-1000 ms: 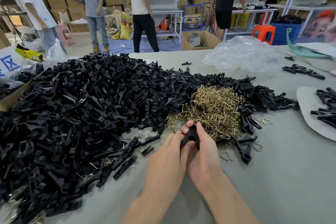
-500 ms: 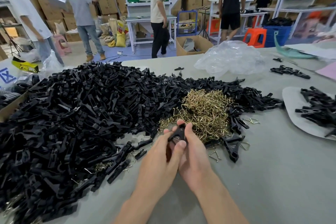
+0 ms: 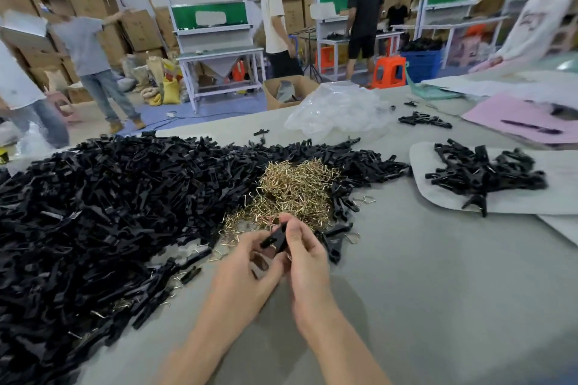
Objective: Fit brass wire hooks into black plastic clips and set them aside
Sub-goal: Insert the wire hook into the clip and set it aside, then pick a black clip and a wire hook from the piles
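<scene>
Both of my hands meet just in front of the heap of brass wire hooks (image 3: 292,191). A black plastic clip (image 3: 275,239) is pinched between them: my left hand (image 3: 247,269) grips its lower part, and my right hand (image 3: 305,256) grips its upper end with thumb and fingers. Whether a hook sits in this clip is hidden by my fingers. A huge pile of loose black clips (image 3: 103,212) spreads over the left of the grey table. A smaller group of black clips (image 3: 481,170) lies on a pale sheet (image 3: 531,203) at the right.
A crumpled clear plastic bag (image 3: 337,111) lies behind the hooks. A pink sheet (image 3: 513,117) and a few more clips (image 3: 423,120) are at the far right. Bare grey table (image 3: 438,291) stretches in front right. Several people stand among workbenches and cartons beyond the table.
My hands stay together on the clip and have turned it between the fingers. My head has lifted, so more of the room shows.
</scene>
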### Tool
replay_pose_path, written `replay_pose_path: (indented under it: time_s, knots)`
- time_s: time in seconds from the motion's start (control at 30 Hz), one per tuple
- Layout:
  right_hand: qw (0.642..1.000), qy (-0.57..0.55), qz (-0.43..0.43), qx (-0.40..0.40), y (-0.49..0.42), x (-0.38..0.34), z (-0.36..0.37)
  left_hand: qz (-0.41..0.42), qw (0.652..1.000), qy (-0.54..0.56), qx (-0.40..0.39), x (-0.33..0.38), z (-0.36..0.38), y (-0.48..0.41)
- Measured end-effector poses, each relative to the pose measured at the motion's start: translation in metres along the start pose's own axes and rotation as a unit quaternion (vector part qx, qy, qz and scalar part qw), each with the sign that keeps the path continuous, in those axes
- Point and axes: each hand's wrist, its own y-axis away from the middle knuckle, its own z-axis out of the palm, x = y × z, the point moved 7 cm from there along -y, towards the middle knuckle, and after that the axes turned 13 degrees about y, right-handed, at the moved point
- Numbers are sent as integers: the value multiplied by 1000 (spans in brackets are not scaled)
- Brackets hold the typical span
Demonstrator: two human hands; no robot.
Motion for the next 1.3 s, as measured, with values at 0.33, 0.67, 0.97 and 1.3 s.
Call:
replay_pose_path:
  time_s: [0.33, 0.67, 0.97, 1.3]
  knots:
    - [982, -103, -17, 157, -7, -71, -158, 45, 986, 135, -91, 138, 195, -98]
    - [981, -44, -55, 179, -3, -96, -185, 38, 978, 93, -184, 126, 232, -95]
    - [985, 148, -82, 37, 7, -36, -26, 56, 967, -238, 75, 9, -8, 2]
    - [923, 359, -129, -55, -7, 13, 74, -19, 915, -386, 118, -49, -92, 10]
